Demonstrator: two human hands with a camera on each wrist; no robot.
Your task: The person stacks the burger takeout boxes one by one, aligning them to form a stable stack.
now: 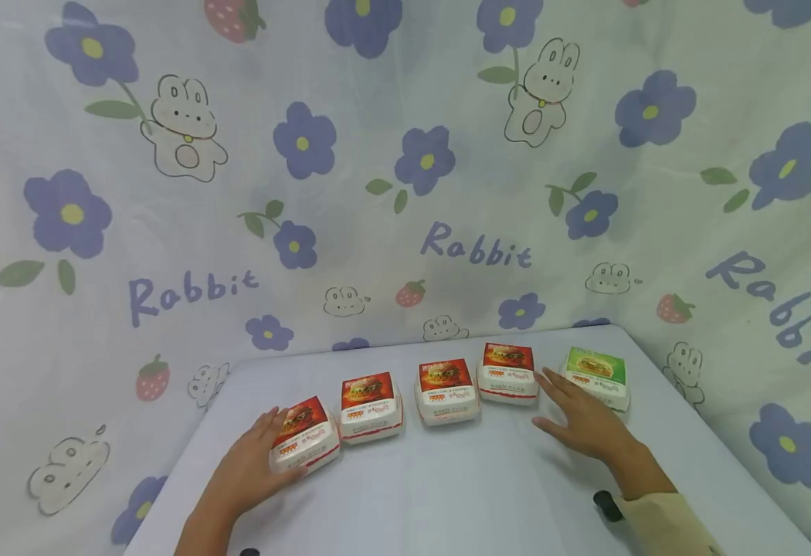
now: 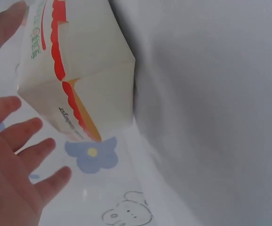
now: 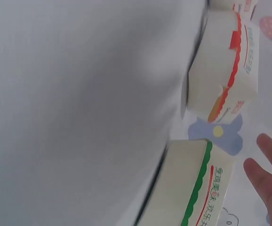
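Several red-topped burger boxes and one green-topped burger box (image 1: 595, 371) stand in an uneven row on the white table. My left hand (image 1: 249, 467) is at the leftmost red-topped box (image 1: 308, 440), thumb at its near side and fingers along its left side. In the left wrist view, the fingers are spread beside that white box (image 2: 93, 52) and do not curl round it. My right hand (image 1: 589, 425) hovers with fingers spread in front of the green-topped box, its fingertips near the rightmost red-topped box (image 1: 508, 374). The right wrist view shows the right fingers (image 3: 263, 181) apart from both boxes.
Two more red-topped boxes, one (image 1: 371, 408) beside the leftmost and another (image 1: 447, 392) mid-row, stand between the hands. Behind the table (image 1: 447, 494) hangs a curtain (image 1: 378, 208) printed with rabbits and flowers. A small black object (image 1: 608, 506) is by the right wrist.
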